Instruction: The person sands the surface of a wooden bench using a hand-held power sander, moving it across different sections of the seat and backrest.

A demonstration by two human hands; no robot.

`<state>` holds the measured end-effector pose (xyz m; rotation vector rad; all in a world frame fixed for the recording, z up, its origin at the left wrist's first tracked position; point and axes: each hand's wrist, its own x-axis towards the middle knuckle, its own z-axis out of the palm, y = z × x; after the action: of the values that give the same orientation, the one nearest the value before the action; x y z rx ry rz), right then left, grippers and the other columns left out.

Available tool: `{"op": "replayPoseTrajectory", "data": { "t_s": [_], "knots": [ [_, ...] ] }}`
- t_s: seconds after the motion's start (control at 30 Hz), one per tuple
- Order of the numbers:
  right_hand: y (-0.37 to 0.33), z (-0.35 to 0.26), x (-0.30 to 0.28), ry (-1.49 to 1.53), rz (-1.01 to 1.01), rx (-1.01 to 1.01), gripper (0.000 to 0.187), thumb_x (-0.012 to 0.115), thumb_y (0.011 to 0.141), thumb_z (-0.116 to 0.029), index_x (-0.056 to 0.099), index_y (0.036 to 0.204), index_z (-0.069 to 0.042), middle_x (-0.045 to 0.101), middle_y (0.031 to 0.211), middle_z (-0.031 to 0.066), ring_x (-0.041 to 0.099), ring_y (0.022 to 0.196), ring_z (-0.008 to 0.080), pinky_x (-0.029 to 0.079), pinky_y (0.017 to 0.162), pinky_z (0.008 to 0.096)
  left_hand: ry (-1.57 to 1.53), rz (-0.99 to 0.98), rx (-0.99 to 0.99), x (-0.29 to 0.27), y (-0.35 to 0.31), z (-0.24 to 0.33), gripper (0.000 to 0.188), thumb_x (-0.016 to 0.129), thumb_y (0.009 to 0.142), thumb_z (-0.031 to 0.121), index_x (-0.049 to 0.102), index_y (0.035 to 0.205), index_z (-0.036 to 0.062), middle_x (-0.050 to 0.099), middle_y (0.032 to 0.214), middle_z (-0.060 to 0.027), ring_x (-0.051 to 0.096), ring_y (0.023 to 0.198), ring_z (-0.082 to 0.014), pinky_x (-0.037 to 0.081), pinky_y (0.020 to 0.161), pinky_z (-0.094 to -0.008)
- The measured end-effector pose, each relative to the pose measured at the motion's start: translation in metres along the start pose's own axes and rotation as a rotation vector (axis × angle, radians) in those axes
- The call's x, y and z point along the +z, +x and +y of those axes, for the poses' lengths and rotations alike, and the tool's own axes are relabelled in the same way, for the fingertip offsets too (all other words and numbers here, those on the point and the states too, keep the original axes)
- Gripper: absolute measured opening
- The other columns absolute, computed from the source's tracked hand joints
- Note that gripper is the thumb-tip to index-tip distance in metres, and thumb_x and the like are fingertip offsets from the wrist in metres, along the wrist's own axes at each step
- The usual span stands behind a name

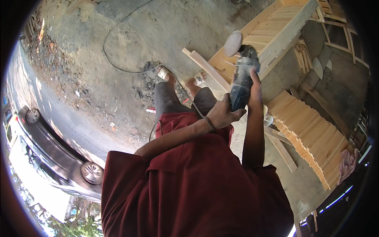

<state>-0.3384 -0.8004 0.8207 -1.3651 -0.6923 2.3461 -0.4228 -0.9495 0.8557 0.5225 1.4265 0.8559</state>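
I hold a dark angle grinder point(241, 85) in front of me, to the right of my legs. My left hand point(222, 115) is closed around its rear end. Along the right side of its body, my right hand point(256, 87) grips it with the thumb pointing up toward the head. A round, pale sanding disc point(233, 44) sits at the far end, tilted and beside a large wooden frame with slats point(272, 37). Whether the disc touches the wood, I cannot tell. Part of the right hand's fingers is hidden behind the grinder.
A thin cable point(136, 72) loops over the floor past my sandalled feet. Rows of light wooden slats point(308, 132) lie at the right, near loose boards point(282, 152) and pale cups point(267, 119). A dark car point(59, 146) stands on the road at the left.
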Motion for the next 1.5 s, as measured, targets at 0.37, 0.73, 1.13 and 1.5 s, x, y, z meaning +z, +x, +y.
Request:
{"op": "replayPoseTrajectory", "data": {
  "t_s": [0.37, 0.73, 1.13, 1.5],
  "knots": [
    [0.057, -0.005, -0.037, 0.220, -0.107, 0.320, 0.062, 0.051, 0.097, -0.059, 0.055, 0.124, -0.002, 0.066, 0.097, 0.0106, 0.068, 0.081, 0.0206, 0.059, 0.068, 0.0337, -0.271, -0.114, -0.056, 0.027, 0.058, -0.032, 0.075, 0.065, 0.093, 0.050, 0.041, 0.132, -0.0091, 0.068, 0.104, -0.0220, 0.068, 0.102, -0.0245, 0.052, 0.090, -0.0366],
    [0.160, -0.029, -0.037, -0.511, -0.133, 0.614, 0.051, 0.059, 0.094, -0.055, 0.061, 0.109, -0.006, 0.068, 0.079, 0.0090, 0.067, 0.063, 0.0176, 0.056, 0.058, 0.0300, -1.048, 0.337, -0.607, -0.144, 0.134, -0.145, 0.049, 0.041, 0.106, 0.040, 0.051, 0.133, 0.0001, 0.060, 0.130, -0.0138, 0.059, 0.117, -0.0240, 0.047, 0.101, -0.0350],
    [0.218, -0.023, -0.006, -0.649, -0.141, 0.870, 0.050, 0.061, 0.093, -0.052, 0.061, 0.111, -0.005, 0.065, 0.081, 0.0087, 0.066, 0.061, 0.0174, 0.053, 0.051, 0.0312, -1.543, 0.410, -0.321, -0.144, 0.185, -0.124, 0.081, 0.022, 0.102, 0.062, 0.040, 0.144, -0.0043, 0.046, 0.145, -0.0142, 0.039, 0.138, -0.0259, 0.021, 0.119, -0.0369],
    [0.228, -0.008, -0.003, -0.668, -0.117, 0.888, 0.050, 0.066, 0.090, -0.048, 0.060, 0.115, -0.005, 0.066, 0.083, 0.0102, 0.067, 0.063, 0.0185, 0.055, 0.054, 0.0316, -1.677, 0.330, -0.220, -0.142, 0.187, -0.127, 0.079, 0.026, 0.101, 0.060, 0.027, 0.151, -0.0010, 0.045, 0.147, -0.0145, 0.040, 0.139, -0.0261, 0.024, 0.119, -0.0365]
  ]
}}
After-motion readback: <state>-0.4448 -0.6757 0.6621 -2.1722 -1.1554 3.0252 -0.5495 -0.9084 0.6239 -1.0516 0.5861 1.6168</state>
